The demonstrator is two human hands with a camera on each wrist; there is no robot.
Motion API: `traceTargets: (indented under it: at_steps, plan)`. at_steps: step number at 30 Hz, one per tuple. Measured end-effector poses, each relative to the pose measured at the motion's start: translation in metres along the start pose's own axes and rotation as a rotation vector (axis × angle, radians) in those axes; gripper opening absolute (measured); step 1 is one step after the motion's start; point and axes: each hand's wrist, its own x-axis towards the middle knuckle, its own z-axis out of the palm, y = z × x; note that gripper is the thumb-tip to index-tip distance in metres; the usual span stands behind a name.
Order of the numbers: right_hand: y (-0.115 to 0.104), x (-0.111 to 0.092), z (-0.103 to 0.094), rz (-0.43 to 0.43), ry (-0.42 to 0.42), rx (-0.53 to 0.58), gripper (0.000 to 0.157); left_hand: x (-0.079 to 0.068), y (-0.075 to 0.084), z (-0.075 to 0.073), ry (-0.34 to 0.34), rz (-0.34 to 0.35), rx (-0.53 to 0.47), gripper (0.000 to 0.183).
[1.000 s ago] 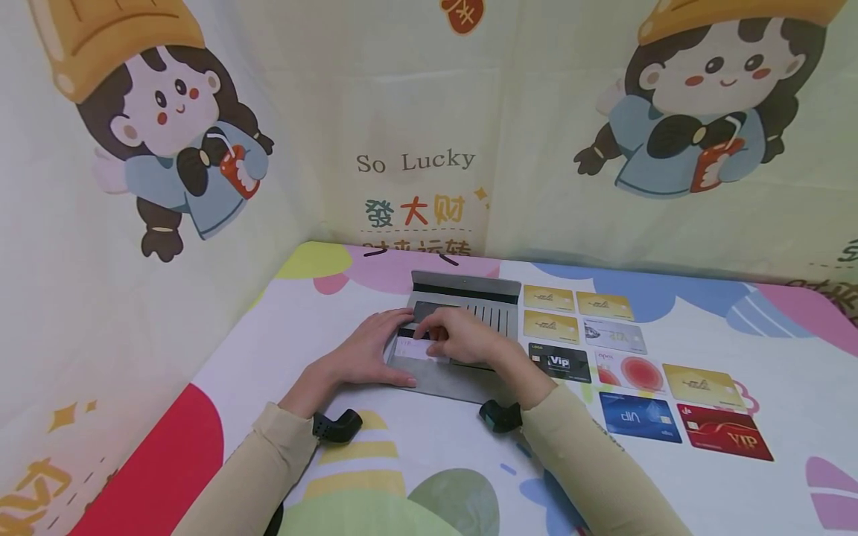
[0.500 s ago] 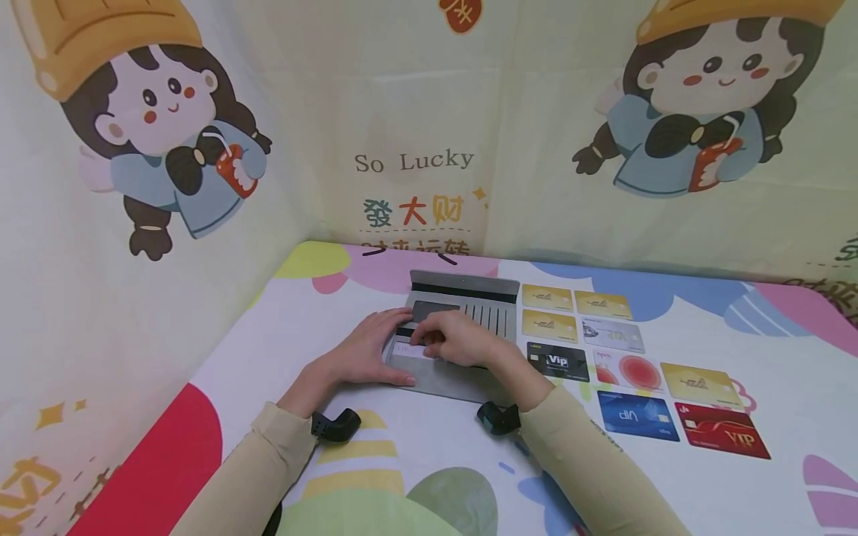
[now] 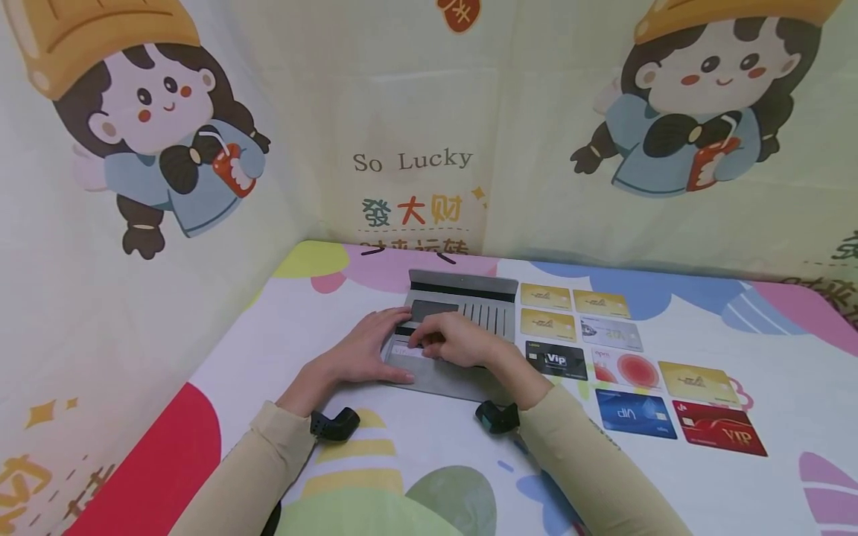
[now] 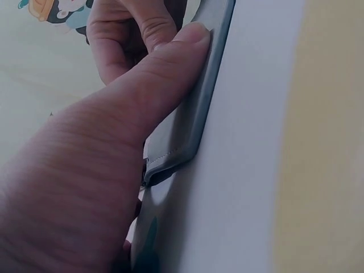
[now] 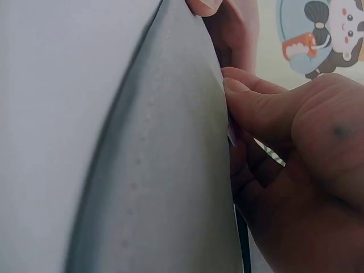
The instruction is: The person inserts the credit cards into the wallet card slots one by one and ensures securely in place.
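Now the right hand [image 3: 462, 339] pinches a card [image 3: 402, 351] at the left side of the open wallet [image 3: 447, 377]. The left hand [image 3: 365, 348] is spread wide, touching the wallet's left edge. Other cards [image 3: 556, 360] lie on the table [image 3: 724, 495] to the right.

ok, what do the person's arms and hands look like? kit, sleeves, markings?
Left sleeve and right sleeve: both long, plain beige. Left wrist device and right wrist device: small, black. Left hand and right hand: no gloves or rings visible. A dark sliver shows below the left sleeve; can't tell if it's a cable.
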Motion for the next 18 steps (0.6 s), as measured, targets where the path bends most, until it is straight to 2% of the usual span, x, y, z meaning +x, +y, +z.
traceTargets:
  at_steps: [18]
  plan:
    - [-0.0032,-0.0010,0.0004,0.037,-0.007,-0.023,0.021,0.0006,-0.0015,0.0010,0.000,0.005,0.003,0.104]
